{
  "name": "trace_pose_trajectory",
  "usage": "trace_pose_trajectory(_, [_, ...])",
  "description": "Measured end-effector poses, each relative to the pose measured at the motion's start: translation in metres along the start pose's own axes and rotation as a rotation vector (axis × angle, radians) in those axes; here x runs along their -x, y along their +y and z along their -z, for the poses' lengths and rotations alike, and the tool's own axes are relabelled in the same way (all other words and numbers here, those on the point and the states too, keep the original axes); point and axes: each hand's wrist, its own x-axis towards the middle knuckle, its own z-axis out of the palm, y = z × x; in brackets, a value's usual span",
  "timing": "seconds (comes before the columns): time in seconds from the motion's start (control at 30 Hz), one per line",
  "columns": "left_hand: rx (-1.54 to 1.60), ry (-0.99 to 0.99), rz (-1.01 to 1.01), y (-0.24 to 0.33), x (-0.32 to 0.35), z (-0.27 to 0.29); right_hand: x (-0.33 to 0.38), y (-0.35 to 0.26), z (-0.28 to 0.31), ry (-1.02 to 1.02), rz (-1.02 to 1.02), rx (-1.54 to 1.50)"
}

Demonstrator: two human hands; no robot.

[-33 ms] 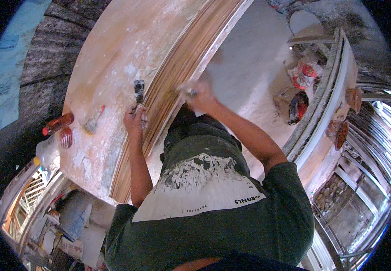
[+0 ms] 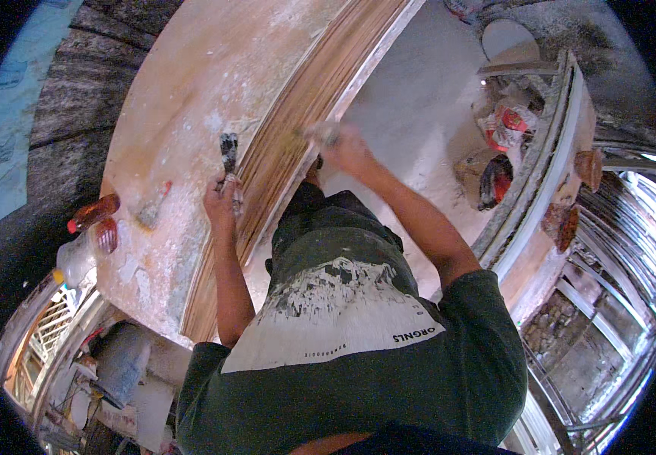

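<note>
Along the right edge of a stained, pale desk (image 2: 184,114), a grooved brown wooden band (image 2: 271,163) runs lengthwise from near end to far, between a person's two hands. The left hand (image 2: 220,199), just beside the band's left side, has its grip closed around a dark-tipped tool (image 2: 228,152) pointing toward the far end. The right hand (image 2: 352,152), blurred at the band's right side, seems to pinch a pale object (image 2: 319,134) of unclear kind, overlapping the band. Neither hand is clearly nearer.
</note>
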Motion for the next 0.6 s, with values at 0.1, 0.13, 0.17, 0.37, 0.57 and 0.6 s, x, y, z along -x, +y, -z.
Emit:
trace_pose_trajectory(0.1, [0.104,0.04,0.04,0.02,-0.021,-0.032,-0.081,0.046,0.089,0.188,0.141,0.341])
trace_pose_trajectory(0.13, [0.096,-0.005,0.061,0.039,-0.024,-0.041,-0.103,0.084,0.118,0.249,0.188,0.661])
trace_pose_trajectory(0.17, [0.188,-0.012,0.092,0.043,-0.026,-0.052,-0.128,0.086,0.147,0.288,0.031,0.884])
trace_pose_trajectory(0.37, [0.167,-0.17,0.15,0.081,-0.053,-0.112,-0.241,0.142,0.235,0.426,0.272,0.893])
trace_pose_trajectory(0.57, [0.111,-0.122,-0.028,0.081,-0.071,-0.142,-0.097,0.124,0.109,0.112,0.256,0.742])
trace_pose_trajectory(0.6, [0.096,-0.102,-0.011,0.088,-0.077,-0.147,-0.083,0.101,0.108,-0.004,0.211,0.574])
